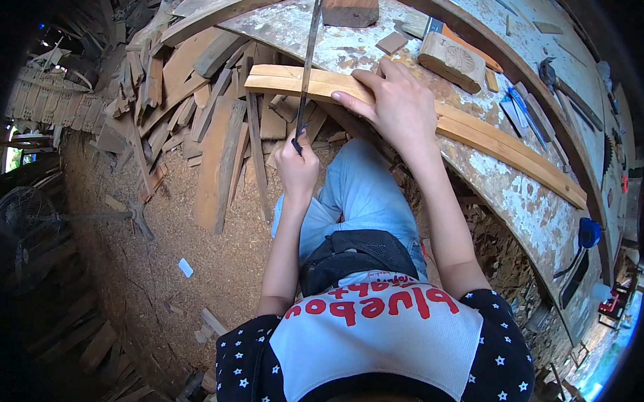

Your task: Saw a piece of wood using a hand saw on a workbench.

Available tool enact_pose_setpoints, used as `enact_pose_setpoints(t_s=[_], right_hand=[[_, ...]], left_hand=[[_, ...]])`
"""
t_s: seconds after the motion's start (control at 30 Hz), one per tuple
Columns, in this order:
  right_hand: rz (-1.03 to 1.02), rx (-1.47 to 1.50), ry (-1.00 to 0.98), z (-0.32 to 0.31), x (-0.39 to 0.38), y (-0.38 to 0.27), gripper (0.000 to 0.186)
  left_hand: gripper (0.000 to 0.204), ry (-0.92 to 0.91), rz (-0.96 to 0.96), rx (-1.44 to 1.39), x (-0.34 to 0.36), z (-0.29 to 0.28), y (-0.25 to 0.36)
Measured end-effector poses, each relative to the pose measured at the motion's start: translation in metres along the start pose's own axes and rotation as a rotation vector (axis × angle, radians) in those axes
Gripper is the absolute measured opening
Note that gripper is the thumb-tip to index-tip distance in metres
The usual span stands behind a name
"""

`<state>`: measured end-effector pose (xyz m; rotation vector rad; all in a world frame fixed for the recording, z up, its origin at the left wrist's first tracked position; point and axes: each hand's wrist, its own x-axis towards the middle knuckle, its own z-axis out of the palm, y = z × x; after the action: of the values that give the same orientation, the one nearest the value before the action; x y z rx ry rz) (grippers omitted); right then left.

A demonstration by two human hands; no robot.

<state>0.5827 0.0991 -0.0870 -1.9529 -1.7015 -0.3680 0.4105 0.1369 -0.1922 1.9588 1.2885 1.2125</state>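
Observation:
My left hand (297,165) is wrapped round the handle of a long, thin, dark saw (310,59), which looks like a hacksaw seen along its top. The saw points away from me and lies across a pale, slightly curved wooden strip (511,153) near its left end. That strip rests on the worn workbench (479,167), its left end jutting past the bench edge. Farther right along it, my right hand (399,111) presses down and grips the wood, thumb on the near side and fingers over the top. A lengthwise line runs along the strip.
Wood blocks (451,61) (350,9), a brush (420,26), a hammer (570,93) and a blue tape measure (588,233) lie on the bench. A large curved beam (512,44) arches over it. Scrap boards (217,165) lean at left above a sawdust-covered floor (135,265). A fan (27,215) stands far left.

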Motion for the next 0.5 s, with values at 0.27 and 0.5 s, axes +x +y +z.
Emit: enact_pose_setpoints(t_s=[0.27, 0.5], right_hand=[[-0.008, -0.003, 0.022, 0.0015, -0.0003, 0.0009, 0.052], [-0.012, -0.003, 0.030, 0.0013, -0.0005, 0.0020, 0.051]], left_hand=[[0.045, -0.050, -0.088, -0.027, 0.0002, -0.0015, 0.0078], [0.046, -0.040, -0.070, -0.010, 0.0010, -0.0030, 0.0110]])
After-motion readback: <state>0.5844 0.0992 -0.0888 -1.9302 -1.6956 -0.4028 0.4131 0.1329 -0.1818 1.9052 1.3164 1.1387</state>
